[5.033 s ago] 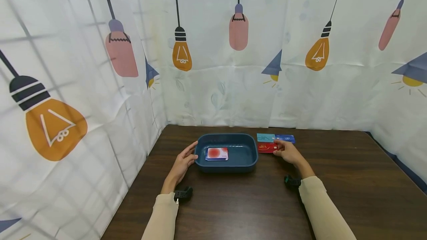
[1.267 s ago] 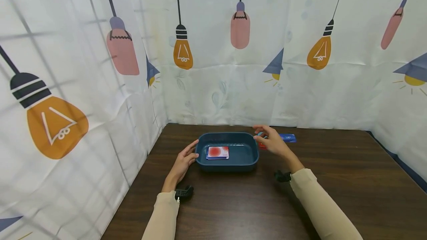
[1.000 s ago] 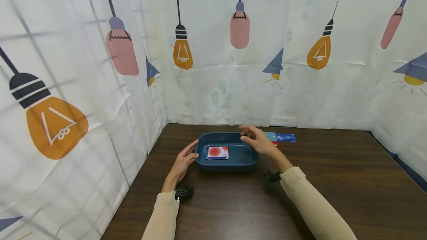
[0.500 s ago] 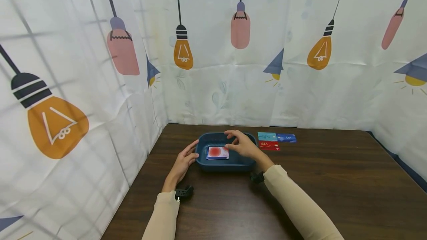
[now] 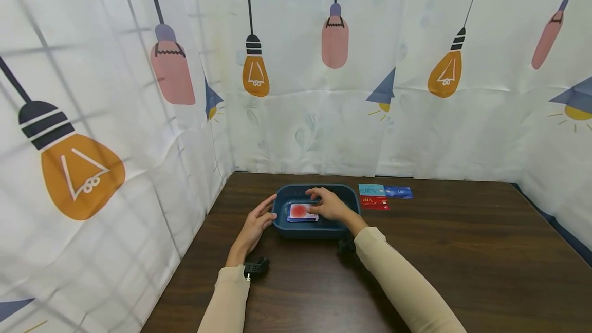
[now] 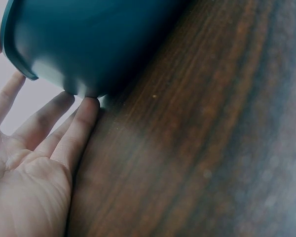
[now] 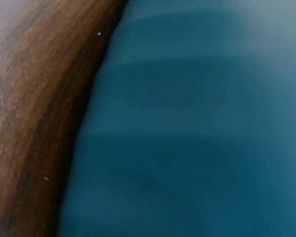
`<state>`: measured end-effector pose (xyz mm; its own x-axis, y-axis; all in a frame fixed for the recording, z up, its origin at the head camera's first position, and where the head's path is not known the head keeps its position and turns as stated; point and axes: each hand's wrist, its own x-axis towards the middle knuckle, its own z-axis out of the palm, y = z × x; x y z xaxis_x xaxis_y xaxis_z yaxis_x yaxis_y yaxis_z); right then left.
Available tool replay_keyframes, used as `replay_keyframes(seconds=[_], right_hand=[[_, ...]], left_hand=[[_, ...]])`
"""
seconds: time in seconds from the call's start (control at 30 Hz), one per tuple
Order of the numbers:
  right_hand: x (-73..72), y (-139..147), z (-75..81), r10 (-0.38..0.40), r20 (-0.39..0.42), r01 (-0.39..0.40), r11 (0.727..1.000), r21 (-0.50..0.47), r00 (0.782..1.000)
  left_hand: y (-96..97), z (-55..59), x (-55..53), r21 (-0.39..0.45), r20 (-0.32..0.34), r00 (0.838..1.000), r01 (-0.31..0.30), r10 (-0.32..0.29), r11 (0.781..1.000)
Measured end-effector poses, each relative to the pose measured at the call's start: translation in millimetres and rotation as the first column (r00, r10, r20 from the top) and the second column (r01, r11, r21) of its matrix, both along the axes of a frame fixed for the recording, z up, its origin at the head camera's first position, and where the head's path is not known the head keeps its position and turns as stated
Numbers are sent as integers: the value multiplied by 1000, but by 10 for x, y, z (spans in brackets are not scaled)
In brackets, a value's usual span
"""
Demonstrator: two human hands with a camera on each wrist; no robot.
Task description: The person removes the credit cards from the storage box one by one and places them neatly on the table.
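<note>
A dark blue rectangular box [image 5: 302,233] stands near the table's back edge, its outer wall [image 7: 187,108] filling much of the right wrist view. Inside it, toward the left, lies a small stack of cards [image 5: 298,212]; the top one is white with a red circle. My left hand [image 5: 252,227] touches the box's left end with spread, fairly straight fingers [image 6: 79,128]. Over the box my right hand [image 5: 330,207] reaches in with loosely bent fingers. Its thumb overlaps the right part of the top card; whether it touches is unclear.
Right of the box, a teal card [image 5: 371,190], a blue card [image 5: 399,192] and a red VIP card [image 5: 374,203] lie on the brown wooden table [image 5: 439,256]. A white curtain [image 5: 296,117] printed with lamps hangs behind and at the left.
My right hand has moved left from the loose cards on the table, across the box's right rim, to the stack inside. The left hand stays at the box's left end.
</note>
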<state>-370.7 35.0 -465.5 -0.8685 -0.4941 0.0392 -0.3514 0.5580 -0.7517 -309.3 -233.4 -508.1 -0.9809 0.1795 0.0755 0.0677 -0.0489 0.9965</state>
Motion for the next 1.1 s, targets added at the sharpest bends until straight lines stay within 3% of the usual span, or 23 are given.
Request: replay_keyframes(seconds=[0.4, 0.87, 1.1], right_hand=[[-25, -6, -57, -14, -30, 19, 989, 149, 999], [-10, -27, -86, -57, -39, 64, 977, 206, 998], [-15, -20, -99, -43, -57, 54, 973, 225, 997]], left_hand=[[-3, -6, -13, -1, -5, 1000, -6, 6, 1000], [6, 10, 4, -23, 1, 1000, -7, 7, 1000], [17, 9, 16, -7, 3, 1000, -11, 11, 1000]])
